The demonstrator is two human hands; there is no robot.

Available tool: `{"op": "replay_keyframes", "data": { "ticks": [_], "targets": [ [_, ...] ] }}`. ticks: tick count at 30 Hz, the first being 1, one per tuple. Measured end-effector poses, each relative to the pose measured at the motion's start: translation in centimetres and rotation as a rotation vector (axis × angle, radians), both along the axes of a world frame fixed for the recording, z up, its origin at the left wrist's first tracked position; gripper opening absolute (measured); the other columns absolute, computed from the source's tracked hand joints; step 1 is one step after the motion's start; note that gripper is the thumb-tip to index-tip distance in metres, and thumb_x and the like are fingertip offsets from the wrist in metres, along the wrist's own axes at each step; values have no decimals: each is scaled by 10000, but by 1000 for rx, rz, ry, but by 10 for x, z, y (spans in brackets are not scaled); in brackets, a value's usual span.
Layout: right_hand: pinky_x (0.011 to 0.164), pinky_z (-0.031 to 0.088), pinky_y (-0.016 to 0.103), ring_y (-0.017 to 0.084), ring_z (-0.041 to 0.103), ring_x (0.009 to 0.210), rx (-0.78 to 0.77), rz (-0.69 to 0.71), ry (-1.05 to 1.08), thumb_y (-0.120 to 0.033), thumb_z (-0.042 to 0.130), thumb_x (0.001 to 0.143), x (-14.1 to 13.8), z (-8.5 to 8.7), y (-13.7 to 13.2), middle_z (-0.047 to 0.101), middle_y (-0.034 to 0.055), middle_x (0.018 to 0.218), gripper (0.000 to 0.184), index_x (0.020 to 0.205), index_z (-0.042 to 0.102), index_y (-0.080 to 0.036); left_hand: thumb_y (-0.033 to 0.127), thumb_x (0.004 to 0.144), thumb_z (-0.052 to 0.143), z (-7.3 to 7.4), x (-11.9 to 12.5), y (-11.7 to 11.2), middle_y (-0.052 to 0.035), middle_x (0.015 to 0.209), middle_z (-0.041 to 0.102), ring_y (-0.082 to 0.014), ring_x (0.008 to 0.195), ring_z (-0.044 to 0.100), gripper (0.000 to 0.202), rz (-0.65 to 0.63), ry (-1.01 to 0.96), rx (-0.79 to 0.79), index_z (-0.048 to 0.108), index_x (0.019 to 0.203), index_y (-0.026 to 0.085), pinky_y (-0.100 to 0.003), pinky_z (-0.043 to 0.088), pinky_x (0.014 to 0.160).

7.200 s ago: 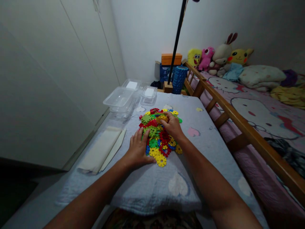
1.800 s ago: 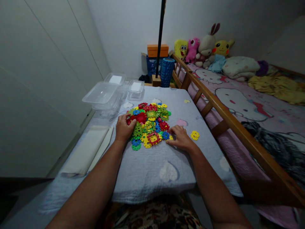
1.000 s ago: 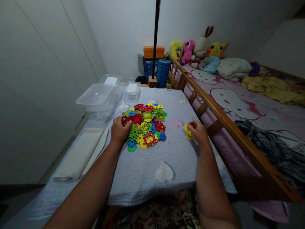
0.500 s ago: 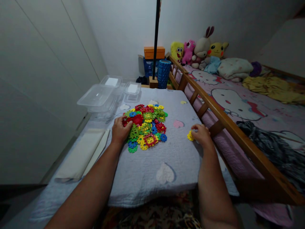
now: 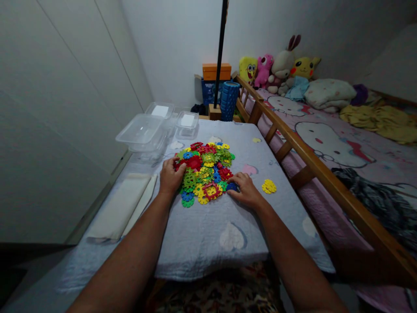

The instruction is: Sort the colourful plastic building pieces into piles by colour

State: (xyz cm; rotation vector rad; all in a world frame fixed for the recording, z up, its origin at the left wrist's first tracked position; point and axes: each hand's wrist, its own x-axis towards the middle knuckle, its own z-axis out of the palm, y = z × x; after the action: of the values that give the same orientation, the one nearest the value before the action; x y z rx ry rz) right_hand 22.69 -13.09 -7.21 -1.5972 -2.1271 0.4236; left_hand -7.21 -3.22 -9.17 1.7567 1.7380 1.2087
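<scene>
A heaped pile of interlocking plastic pieces [image 5: 208,170] in red, green, yellow and blue lies on the cloth-covered table [image 5: 202,243]. My left hand [image 5: 172,176] rests at the pile's left edge, thumb and fingers apart beside a dark red gear-shaped piece [image 5: 194,163]. At the right edge, my right hand [image 5: 246,189] reaches over a blue notched disc [image 5: 232,187]; its thumb and forefinger are spread on either side of the disc and partly hide it. Apart from the pile, to the right, sit a few overlapping yellow notched discs [image 5: 269,186].
Clear plastic containers [image 5: 141,130] stand at the back left, and a folded cream cloth [image 5: 120,206] lies at the left. A wooden bed rail [image 5: 293,150] runs along the right side. Behind the table stand a black pole [image 5: 220,56] and a blue roller [image 5: 230,101].
My right hand has left the yellow discs on the right and moved left to the blue disc at the pile. My left hand stays at the pile. The view has shifted slightly.
</scene>
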Motion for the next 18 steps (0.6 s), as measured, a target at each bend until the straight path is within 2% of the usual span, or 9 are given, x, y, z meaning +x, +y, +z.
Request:
{"op": "replay_keyframes", "data": {
  "ticks": [6,9,14,18],
  "targets": [
    [925,435,385,237,594,989,-17,43,103,-216,677,889,9,-1,2,679,78,993,164,1033,756,-211,462,846,590,0,0,0,-107,1179,639,-271,1066,643,419,9,-1,-9,661,1166,201,-448,499,1049],
    [923,444,372,222,623,969,-20,51,187,-182,593,912,9,-1,2,708,70,967,188,1002,755,-211,472,850,579,0,0,1,-107,1167,642,-272,1069,644,422,6,3,-4,662,1160,199,-445,496,1052],
    [738,461,300,174,604,755,-47,-108,318,-243,604,856,20,7,11,675,1,810,209,1039,700,-211,478,856,559,0,1,1,-107,1172,645,-278,1099,638,424,8,18,-12,656,1162,202,-445,493,1054],
    [692,444,296,173,596,711,-22,-254,296,-269,628,780,52,23,43,662,-3,754,108,867,659,-213,476,862,560,0,1,1,-102,1181,648,-277,1109,637,409,6,17,-16,655,1163,215,-443,492,1054]
  ]
}}
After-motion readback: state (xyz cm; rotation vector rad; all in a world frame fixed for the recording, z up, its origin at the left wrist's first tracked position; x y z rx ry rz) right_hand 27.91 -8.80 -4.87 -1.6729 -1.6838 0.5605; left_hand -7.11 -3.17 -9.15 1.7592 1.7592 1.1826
